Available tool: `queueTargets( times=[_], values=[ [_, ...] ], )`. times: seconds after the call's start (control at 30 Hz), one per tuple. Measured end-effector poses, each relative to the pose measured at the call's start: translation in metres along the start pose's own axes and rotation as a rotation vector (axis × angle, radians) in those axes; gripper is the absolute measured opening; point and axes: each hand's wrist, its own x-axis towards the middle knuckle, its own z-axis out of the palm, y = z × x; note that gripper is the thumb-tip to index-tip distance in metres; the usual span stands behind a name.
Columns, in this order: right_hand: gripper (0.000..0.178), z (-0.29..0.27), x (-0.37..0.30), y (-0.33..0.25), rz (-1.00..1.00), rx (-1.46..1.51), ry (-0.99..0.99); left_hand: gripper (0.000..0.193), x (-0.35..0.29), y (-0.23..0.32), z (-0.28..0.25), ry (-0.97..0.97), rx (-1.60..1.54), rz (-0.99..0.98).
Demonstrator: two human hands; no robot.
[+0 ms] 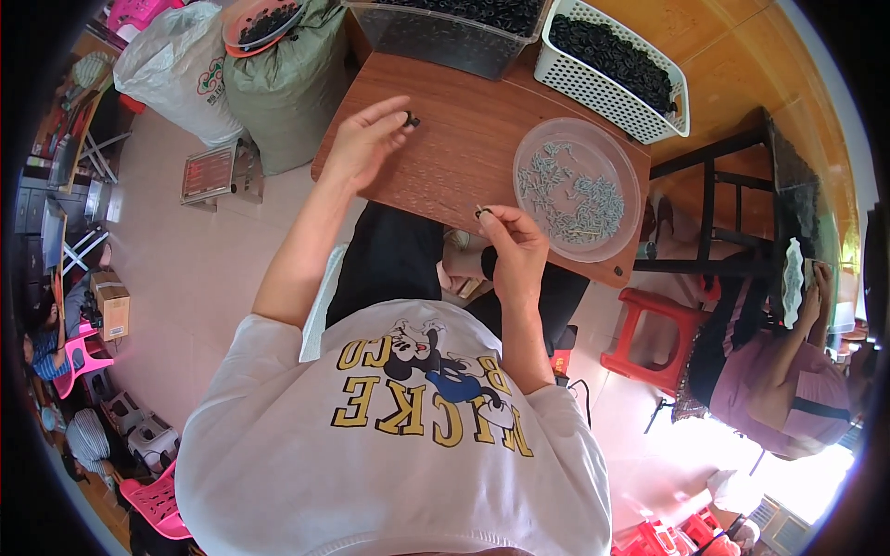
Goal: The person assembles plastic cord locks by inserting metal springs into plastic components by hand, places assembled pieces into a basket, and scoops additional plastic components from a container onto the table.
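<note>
Black piece (pixel 412 120) in fingertip grip of left hand (pixel 364 144), another black piece (pixel 483 213) in pinch of right hand (pixel 517 248)

We find the black piece (pixel 413 120) in the left hand (pixel 364 144) too small to identify, the clear bin (pixel 428 43) cropped above.

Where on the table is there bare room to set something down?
The tabletop looks mostly bare between the left hand, clear bin and round tray; its right side is crowded by that tray and the white basket.
</note>
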Motion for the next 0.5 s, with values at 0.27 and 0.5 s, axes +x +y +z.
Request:
queueTargets(
  times=[0.27,0.5],
  values=[
    [0.012,0.013,0.018,-0.017,0.023,0.012,-0.013,0.029,-0.06,0.0,0.043,-0.317,-0.66,-0.401],
    [0.012,0.016,0.014,-0.015,-0.032,-0.039,0.032,0.033,-0.074,0.001,0.053,-0.296,-0.522,-0.351]
  ],
)
